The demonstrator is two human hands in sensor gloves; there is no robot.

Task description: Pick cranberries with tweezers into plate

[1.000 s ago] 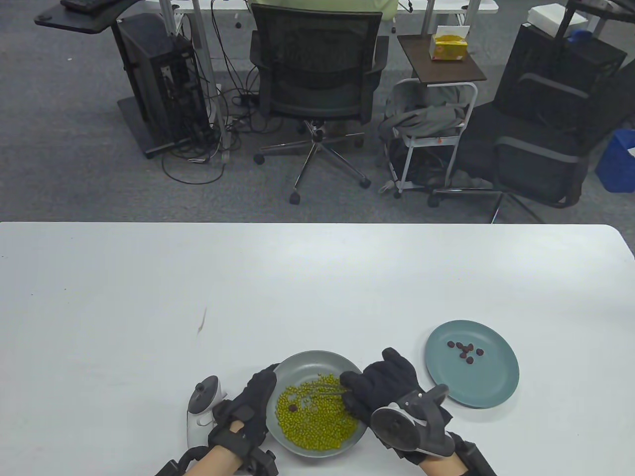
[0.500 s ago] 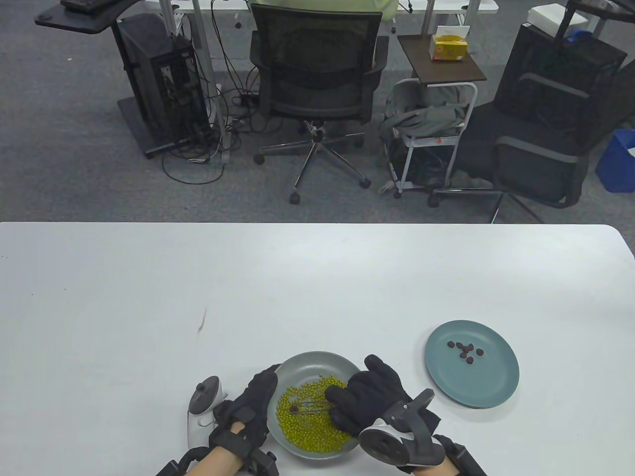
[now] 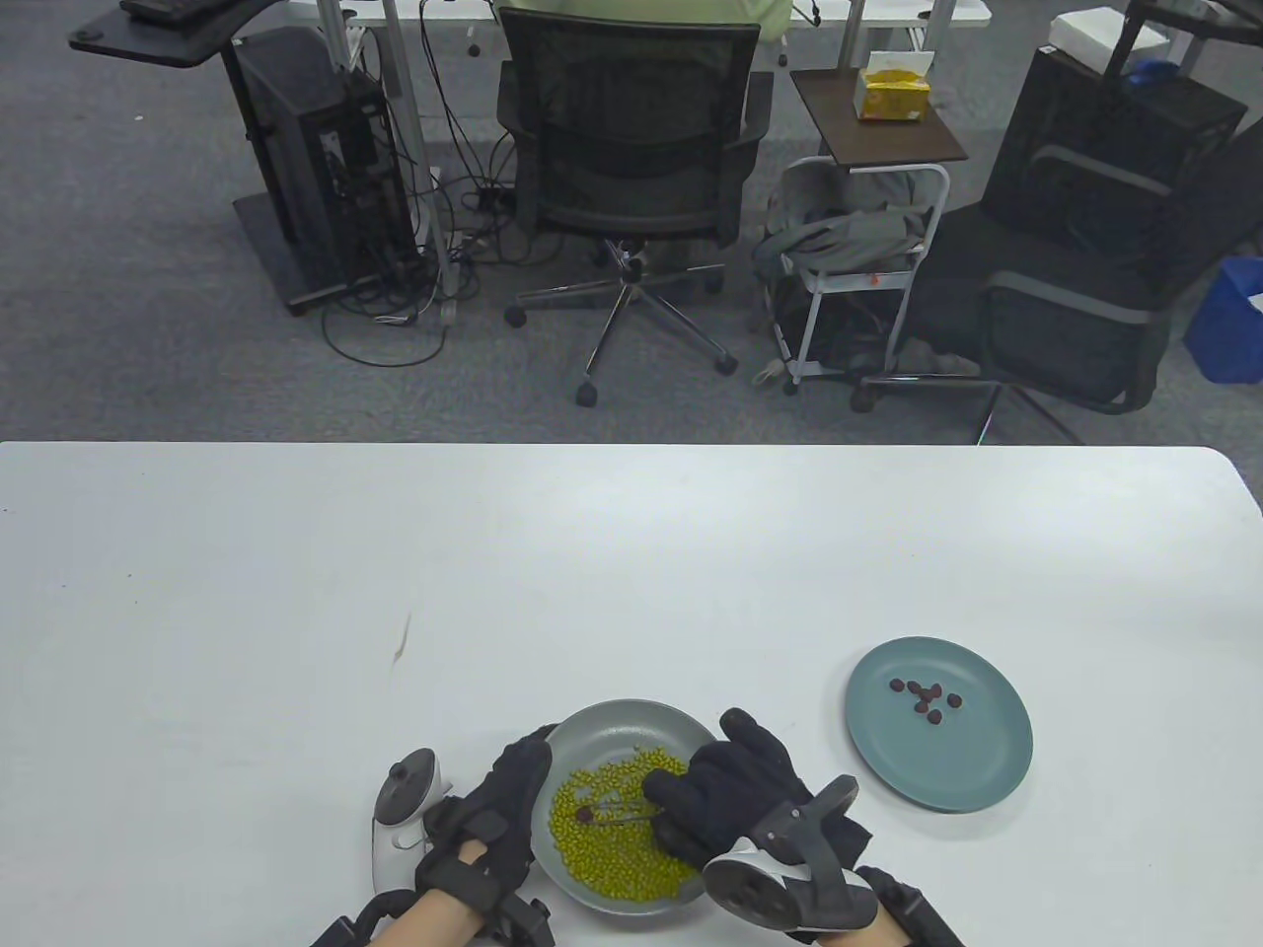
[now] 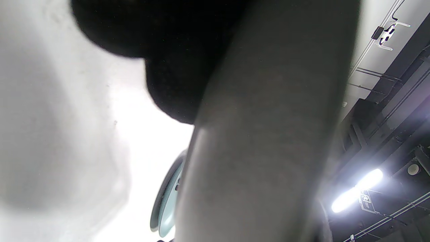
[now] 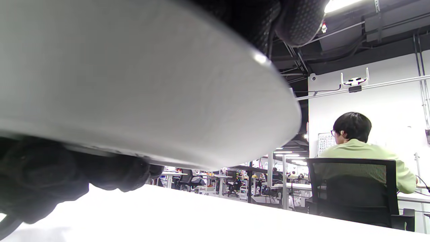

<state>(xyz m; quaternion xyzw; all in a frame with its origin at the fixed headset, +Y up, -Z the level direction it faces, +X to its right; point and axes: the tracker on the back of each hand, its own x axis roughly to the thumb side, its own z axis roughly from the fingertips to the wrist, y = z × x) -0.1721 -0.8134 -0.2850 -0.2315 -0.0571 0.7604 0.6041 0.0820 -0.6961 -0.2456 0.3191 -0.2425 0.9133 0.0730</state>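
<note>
A grey plate (image 3: 631, 717) of green beans sits at the table's front edge. One dark cranberry (image 3: 583, 815) lies among the beans at the left. My right hand (image 3: 730, 789) holds metal tweezers (image 3: 622, 817) over the plate, their tips at the cranberry. My left hand (image 3: 498, 814) grips the plate's left rim. A teal plate (image 3: 972, 764) at the right holds several cranberries (image 3: 926, 695). The left wrist view shows the grey plate's underside (image 4: 262, 141) and the teal plate's edge (image 4: 164, 205). The right wrist view shows the grey plate's underside (image 5: 134, 84).
The white table (image 3: 631, 572) stretches far beyond both plates. A small dark mark (image 3: 402, 641) lies on it left of centre. Office chairs, a cart and a computer tower stand on the floor behind the far edge.
My right hand moved left and toward me over the grey plate, bringing the tweezer tips from the plate's middle to the cranberry at its left. My left hand stayed on the rim.
</note>
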